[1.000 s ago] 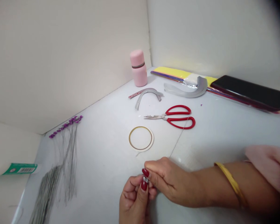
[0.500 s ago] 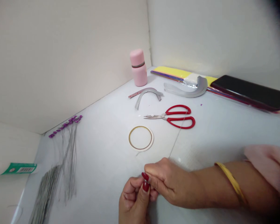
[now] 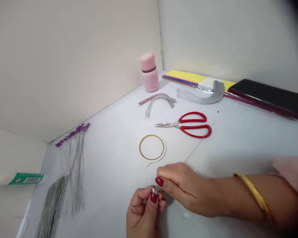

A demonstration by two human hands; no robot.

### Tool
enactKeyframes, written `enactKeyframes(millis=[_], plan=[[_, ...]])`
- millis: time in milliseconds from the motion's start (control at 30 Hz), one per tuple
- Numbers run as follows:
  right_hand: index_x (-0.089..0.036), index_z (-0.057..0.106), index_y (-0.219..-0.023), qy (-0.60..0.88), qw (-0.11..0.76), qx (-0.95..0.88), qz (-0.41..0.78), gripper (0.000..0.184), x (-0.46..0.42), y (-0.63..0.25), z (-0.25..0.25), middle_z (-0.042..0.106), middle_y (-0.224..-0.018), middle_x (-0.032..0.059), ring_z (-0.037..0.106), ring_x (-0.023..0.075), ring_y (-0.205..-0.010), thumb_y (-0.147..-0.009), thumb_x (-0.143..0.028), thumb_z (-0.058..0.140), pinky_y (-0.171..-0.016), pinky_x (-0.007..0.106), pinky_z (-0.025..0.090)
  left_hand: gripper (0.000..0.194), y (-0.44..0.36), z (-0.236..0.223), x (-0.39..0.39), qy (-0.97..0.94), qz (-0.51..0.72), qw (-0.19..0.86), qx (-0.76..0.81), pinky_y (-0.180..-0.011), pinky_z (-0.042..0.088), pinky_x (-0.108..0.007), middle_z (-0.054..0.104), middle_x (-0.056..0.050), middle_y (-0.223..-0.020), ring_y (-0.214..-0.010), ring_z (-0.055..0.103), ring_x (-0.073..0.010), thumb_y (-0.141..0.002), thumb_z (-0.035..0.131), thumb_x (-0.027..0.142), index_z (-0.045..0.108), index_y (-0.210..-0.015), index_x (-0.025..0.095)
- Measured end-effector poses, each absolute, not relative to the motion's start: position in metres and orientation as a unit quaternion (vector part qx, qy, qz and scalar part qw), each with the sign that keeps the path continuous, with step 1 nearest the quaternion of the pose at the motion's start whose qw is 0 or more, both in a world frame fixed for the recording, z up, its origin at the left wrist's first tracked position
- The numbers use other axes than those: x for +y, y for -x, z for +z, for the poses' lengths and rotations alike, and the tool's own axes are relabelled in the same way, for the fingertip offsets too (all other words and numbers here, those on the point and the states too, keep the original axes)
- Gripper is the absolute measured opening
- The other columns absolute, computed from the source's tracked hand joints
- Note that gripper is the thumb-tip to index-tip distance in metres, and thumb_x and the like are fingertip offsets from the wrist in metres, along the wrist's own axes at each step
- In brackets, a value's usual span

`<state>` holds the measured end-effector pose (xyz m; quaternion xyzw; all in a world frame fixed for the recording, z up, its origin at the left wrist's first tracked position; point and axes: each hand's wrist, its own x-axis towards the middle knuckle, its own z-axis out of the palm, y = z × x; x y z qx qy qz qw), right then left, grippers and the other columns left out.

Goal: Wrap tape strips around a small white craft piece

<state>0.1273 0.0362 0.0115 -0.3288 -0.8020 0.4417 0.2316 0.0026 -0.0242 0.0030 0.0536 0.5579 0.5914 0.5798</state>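
Your left hand [image 3: 143, 213] pinches a small silver piece [image 3: 154, 190] in narrowly closed fingertips, your right hand [image 3: 185, 188] sits just right of it, its grip impossible to tell, and a gold-edged ring [image 3: 151, 135] and red-handled scissors [image 3: 196, 126] lie farther off.

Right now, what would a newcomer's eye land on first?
Likely the red-handled steel scissors mid-table, then the pink cylindrical bottle in the back corner. Near the bottom edge, the left hand pinches a tiny silver piece, with the right hand close beside it, just below a thin gold ring.
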Motion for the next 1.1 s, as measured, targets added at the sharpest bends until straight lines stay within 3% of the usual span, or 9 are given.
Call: enactKeyframes(millis=[100, 267, 600, 1100], plan=[[-0.018, 0.032, -0.061, 0.313, 0.223, -0.806, 0.451, 0.03, 0.0369, -0.1277, 0.0115, 0.038, -0.052, -0.0052, 0.034, 0.0067, -0.047, -0.09, -0.027, 0.032, -0.046, 0.018, 0.027, 0.027, -0.0021, 0.0026, -0.0248, -0.063, 0.59, 0.58, 0.558, -0.044, 0.046, -0.013, 0.066, -0.001, -0.046, -0.041, 0.057, -0.0066, -0.033, 0.085, 0.023, 0.067, -0.052, 0.015], [-0.018, 0.038, -0.067, 0.276, 0.209, -0.763, 0.545, 0.026, 0.0344, -0.1278, 0.0136, 0.056, -0.061, -0.0006, 0.047, 0.0068, -0.051, -0.091, -0.024, 0.03, -0.047, 0.015, 0.034, 0.026, -0.0023, 0.0024, -0.0256, -0.084, 0.583, 0.579, 0.563, -0.044, 0.046, -0.015, 0.065, -0.001, -0.048, -0.042, 0.057, -0.0076, -0.037, 0.085, 0.024, 0.067, -0.053, 0.015], [-0.017, 0.041, -0.07, 0.27, 0.21, -0.764, 0.547, 0.023, 0.0304, -0.1267, 0.0103, 0.065, -0.07, 0.0037, 0.058, 0.009, -0.06, -0.09, -0.023, 0.033, -0.053, 0.015, 0.041, 0.024, -0.0028, 0.0023, -0.0255, -0.084, 0.583, 0.594, 0.548, -0.045, 0.045, -0.013, 0.066, -0.001, -0.048, -0.042, 0.056, -0.0059, -0.037, 0.085, 0.023, 0.068, -0.052, 0.015], [-0.016, 0.041, -0.067, 0.281, 0.191, -0.784, 0.52, 0.027, 0.0317, -0.1275, 0.007, 0.062, -0.064, 0.0014, 0.051, 0.0062, -0.051, -0.09, -0.026, 0.032, -0.045, 0.013, 0.035, 0.025, -0.0016, 0.0011, -0.0265, -0.094, 0.572, 0.608, 0.543, -0.044, 0.043, -0.011, 0.065, 0.0, -0.046, -0.041, 0.054, -0.0044, -0.038, 0.085, 0.024, 0.068, -0.052, 0.014]])
